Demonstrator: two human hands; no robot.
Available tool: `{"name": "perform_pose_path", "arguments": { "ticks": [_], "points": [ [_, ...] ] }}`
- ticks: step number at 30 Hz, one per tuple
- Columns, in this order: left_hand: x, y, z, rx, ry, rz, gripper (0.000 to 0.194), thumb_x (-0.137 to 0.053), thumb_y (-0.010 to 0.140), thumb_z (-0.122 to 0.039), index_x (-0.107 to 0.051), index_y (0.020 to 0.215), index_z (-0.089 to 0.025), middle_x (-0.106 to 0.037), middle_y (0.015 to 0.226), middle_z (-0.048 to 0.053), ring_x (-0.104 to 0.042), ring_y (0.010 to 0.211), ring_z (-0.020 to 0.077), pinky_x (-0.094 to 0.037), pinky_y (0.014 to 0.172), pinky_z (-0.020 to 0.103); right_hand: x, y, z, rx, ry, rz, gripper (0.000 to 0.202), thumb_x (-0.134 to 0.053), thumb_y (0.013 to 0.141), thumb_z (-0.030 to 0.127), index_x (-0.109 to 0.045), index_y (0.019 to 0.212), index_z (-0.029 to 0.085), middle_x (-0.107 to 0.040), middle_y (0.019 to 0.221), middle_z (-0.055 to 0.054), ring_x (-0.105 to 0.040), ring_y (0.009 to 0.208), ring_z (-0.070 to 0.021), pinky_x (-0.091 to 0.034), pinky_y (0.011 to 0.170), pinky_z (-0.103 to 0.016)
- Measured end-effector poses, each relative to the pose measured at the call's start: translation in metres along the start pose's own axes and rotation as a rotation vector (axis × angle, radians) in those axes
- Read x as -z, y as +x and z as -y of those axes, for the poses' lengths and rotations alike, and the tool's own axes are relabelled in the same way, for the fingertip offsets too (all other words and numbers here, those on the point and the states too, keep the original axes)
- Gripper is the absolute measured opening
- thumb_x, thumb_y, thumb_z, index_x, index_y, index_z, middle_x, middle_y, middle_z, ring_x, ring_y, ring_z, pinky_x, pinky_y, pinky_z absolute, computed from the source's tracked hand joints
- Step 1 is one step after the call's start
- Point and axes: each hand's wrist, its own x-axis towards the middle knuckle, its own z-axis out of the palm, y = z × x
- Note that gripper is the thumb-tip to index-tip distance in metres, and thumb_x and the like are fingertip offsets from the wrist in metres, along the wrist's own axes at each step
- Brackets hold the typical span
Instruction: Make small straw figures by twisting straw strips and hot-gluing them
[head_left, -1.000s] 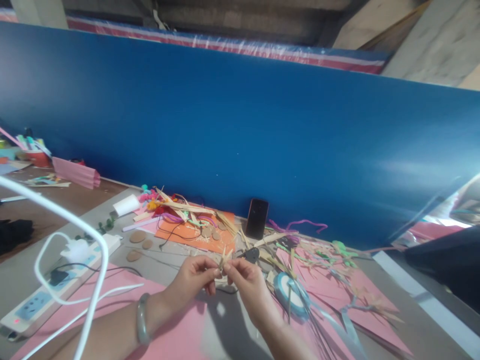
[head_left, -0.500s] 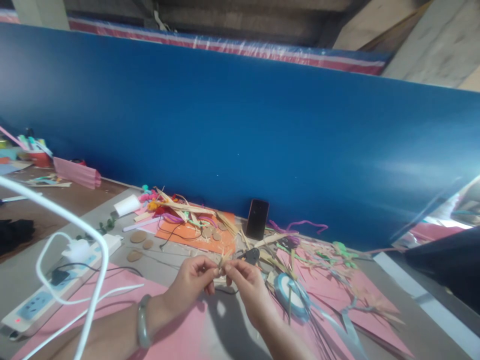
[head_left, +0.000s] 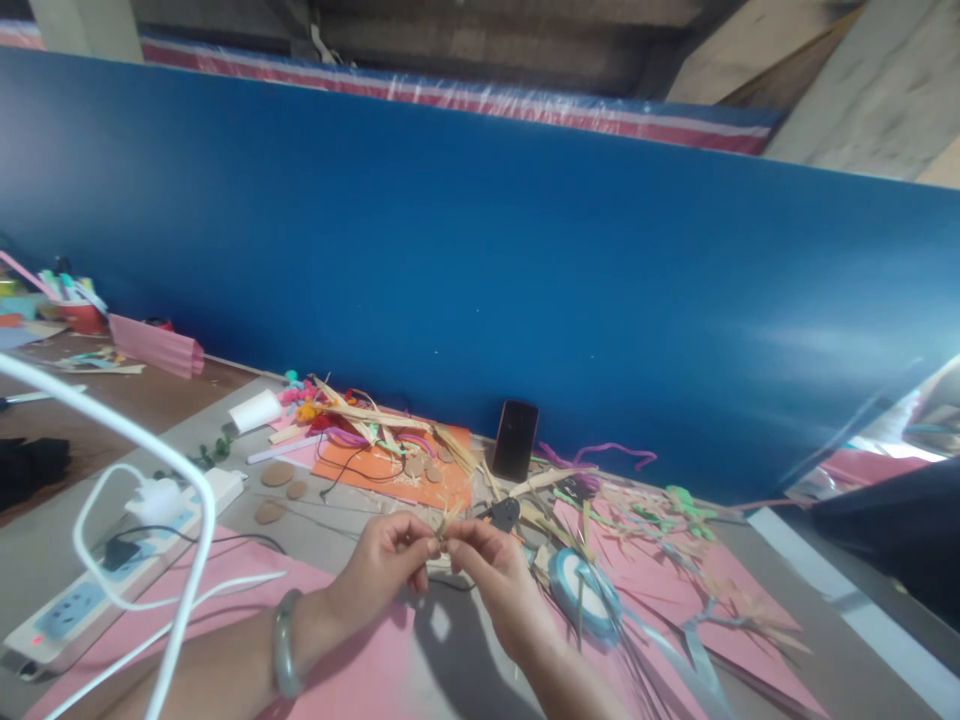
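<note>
Left fingers [head_left: 418, 550] and right fingers [head_left: 466, 556] pinched tight on pale, straw-like piece [head_left: 449, 519] | splayed tips now drawn narrower | flat brown discs [head_left: 278, 473] left unmoved

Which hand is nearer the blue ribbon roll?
Right. The right hand is just left of the blue ribbon roll; the left hand is farther left, beyond the right hand.

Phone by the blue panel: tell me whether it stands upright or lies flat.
Upright: the phone stands on a short edge before the blue panel, dark screen facing the camera.
</note>
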Motion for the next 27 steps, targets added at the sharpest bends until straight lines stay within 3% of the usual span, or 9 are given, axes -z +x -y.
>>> {"name": "perform_pose_path", "arguments": {
  "ticks": [12,21,27],
  "points": [
    [-0.001,0.002,0.003,-0.001,-0.037,-0.01,0.023,-0.07,0.079,-0.036,-0.066,0.073,-0.014,-0.062,0.046,-0.001,-0.056,0.041,0.0106,-0.041,0.043,0.018,0.0,-0.001,-0.002,0.076,-0.101,-0.012,0.014,-0.066,0.079,0.028,-0.072,0.085,0.018,-0.071,0.079,-0.003,-0.061,0.074,-0.0185,-0.045,0.071,-0.029],
    [-0.002,0.001,-0.011,0.066,-0.077,-0.045,0.029,-0.074,0.073,-0.042,-0.067,0.074,-0.014,-0.05,0.041,-0.005,-0.042,0.037,0.0071,-0.029,0.039,0.017,0.003,0.003,-0.01,0.096,-0.203,-0.097,0.017,-0.068,0.076,0.031,-0.071,0.083,0.016,-0.07,0.076,-0.004,-0.061,0.073,-0.0193,-0.046,0.07,-0.03],
    [-0.003,0.004,-0.012,0.118,-0.189,-0.055,0.037,-0.078,0.066,-0.047,-0.063,0.073,-0.015,-0.041,0.046,-0.009,-0.035,0.039,0.0049,-0.022,0.039,0.017,-0.004,0.004,-0.019,0.062,-0.232,-0.026,0.021,-0.072,0.074,0.035,-0.074,0.078,0.015,-0.07,0.07,-0.003,-0.058,0.067,-0.0173,-0.045,0.063,-0.028]
  ]
}}
